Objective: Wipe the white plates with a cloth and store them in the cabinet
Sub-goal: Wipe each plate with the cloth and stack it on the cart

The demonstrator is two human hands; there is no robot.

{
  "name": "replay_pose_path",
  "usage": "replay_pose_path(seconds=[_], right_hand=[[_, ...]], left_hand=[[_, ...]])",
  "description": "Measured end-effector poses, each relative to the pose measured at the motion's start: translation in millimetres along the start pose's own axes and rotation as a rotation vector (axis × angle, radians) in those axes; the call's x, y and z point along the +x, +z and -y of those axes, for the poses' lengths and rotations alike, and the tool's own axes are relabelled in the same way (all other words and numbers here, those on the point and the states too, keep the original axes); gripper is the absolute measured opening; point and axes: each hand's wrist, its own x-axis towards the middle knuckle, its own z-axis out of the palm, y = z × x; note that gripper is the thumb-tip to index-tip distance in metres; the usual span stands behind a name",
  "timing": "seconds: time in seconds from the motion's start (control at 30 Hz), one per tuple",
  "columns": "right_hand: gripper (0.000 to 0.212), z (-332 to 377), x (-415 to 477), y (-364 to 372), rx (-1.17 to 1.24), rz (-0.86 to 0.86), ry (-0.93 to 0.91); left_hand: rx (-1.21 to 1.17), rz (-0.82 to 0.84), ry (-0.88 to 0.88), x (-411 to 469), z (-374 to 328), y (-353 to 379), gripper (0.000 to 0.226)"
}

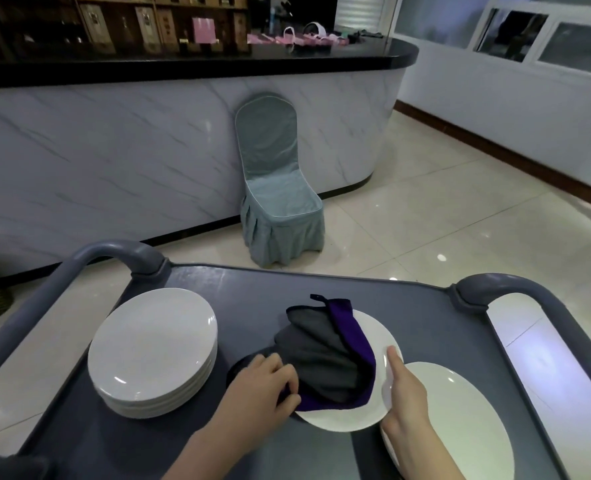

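Observation:
A stack of several white plates (154,348) sits on the left of a grey cart top (249,292). One white plate (373,336) lies in the middle, mostly covered by a grey and purple cloth (321,358). My left hand (270,382) grips the cloth's near left edge. My right hand (406,393) rests on that plate's right rim, index finger stretched along it. Another white plate (460,417) lies at the near right, partly under my right wrist.
The cart has raised grey handles at the far left (114,251) and far right (505,285). A chair in a grey-green cover (276,188) stands beyond it against a marbled counter (114,161). Tiled floor (443,220) spreads to the right.

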Motion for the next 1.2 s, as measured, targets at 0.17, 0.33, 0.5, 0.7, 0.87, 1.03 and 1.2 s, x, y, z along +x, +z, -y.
replay_pose_path(seconds=[0.17, 0.33, 0.5, 0.7, 0.87, 1.03, 1.2], right_hand=[[0.035, 1, 1, 3, 0.031, -0.009, 0.001], [0.033, 1, 1, 8, 0.082, -0.032, 0.001], [0.031, -1, -3, 20, -0.026, -0.051, -0.012], [0.030, 2, -14, 25, -0.076, 0.009, -0.060], [0.040, 5, -19, 31, -0.068, 0.008, -0.094], [0.040, -10, -30, 39, -0.143, 0.069, -0.125], [0.043, -11, -36, 40, -0.193, 0.067, -0.222]], left_hand=[[-0.027, -0.018, -0.132, 2, -5, -1, 0.039], [-0.064, -0.056, -0.092, -2, -6, -8, 0.023], [-0.717, 0.072, -0.061, 10, -42, -13, 0.015], [-0.210, -0.189, 0.083, 14, 0, -12, 0.028], [-0.045, -0.037, 0.392, 3, -13, 7, 0.042], [-0.015, 0.058, 0.268, 20, -26, 15, 0.056], [0.263, 0.031, -0.110, 48, -3, 5, 0.059]])
